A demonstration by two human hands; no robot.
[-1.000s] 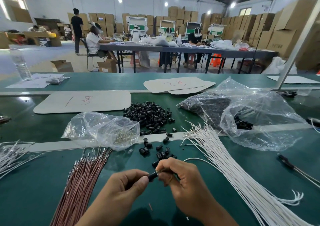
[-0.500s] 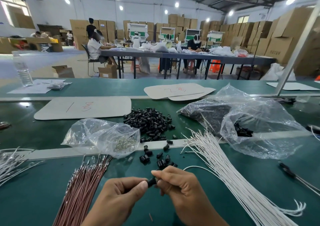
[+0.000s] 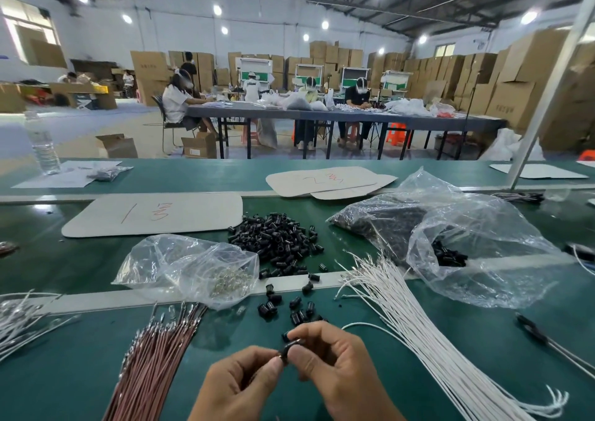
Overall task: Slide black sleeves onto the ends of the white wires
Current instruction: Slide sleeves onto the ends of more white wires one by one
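My left hand point(image 3: 240, 385) and my right hand point(image 3: 335, 361) meet low in the middle of the view, both pinching one small black sleeve point(image 3: 287, 349) between their fingertips. A single white wire point(image 3: 380, 326) curves from behind my right hand toward the fanned bundle of white wires point(image 3: 418, 327) on the right. Loose black sleeves point(image 3: 289, 308) lie just beyond my fingers, and a larger pile of black sleeves point(image 3: 277, 238) sits farther back. Whether the wire's end is inside the sleeve is hidden by my fingers.
A bundle of brown wires point(image 3: 151, 366) lies to the left. A clear bag of metal terminals point(image 3: 206, 272) sits behind it, and a large plastic bag of sleeves point(image 3: 450, 243) at right. Black pliers point(image 3: 547, 340) lie far right. White cards point(image 3: 154, 213) rest farther back.
My hands have stayed together on the sleeve, and my right fingers have shifted slightly around it. The head camera has tilted up a little, so the bench appears lower in view.
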